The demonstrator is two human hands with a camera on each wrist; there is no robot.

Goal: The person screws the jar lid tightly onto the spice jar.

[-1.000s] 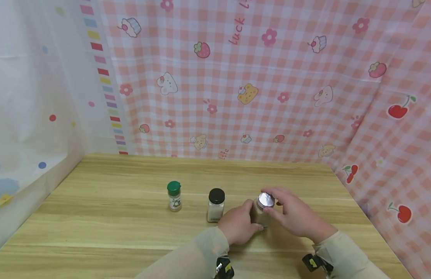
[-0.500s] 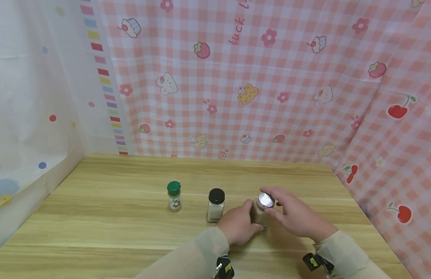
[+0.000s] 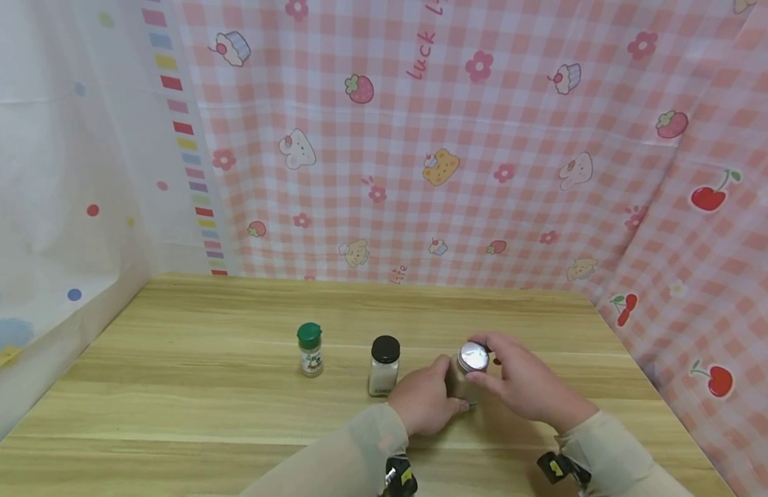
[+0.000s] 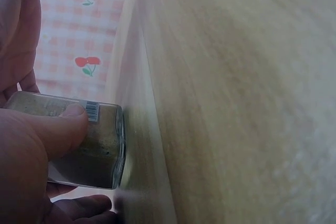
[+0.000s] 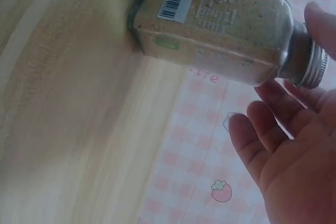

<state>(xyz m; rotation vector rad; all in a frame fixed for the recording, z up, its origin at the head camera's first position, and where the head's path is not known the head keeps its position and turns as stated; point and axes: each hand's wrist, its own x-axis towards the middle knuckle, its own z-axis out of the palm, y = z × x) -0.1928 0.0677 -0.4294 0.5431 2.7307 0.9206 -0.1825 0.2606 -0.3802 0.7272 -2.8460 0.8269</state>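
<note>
A square glass spice jar (image 5: 236, 30) of brownish powder, with a barcode label and a silver screw lid (image 3: 473, 357), stands upright on the table. My left hand (image 3: 426, 399) grips its body from the left, the thumb lying across the glass in the left wrist view. Around the silver lid, my right hand (image 3: 533, 383) pinches with thumb and forefinger; its other fingers extend loosely beside the jar in the right wrist view. Just left of my left hand stands a black-capped jar (image 3: 384, 366) of pale powder. Farther left is a small green-capped shaker (image 3: 310, 350) with a printed label.
The wooden table (image 3: 191, 386) is backed by a pink checked curtain (image 3: 396, 124). A white curtain (image 3: 54, 172) with dots hangs at the left, and the cherry-printed cloth (image 3: 706, 276) runs along the right edge.
The right thumb and forefinger have shifted slightly around the silver lid. The left hand and all the jars keep their places.
</note>
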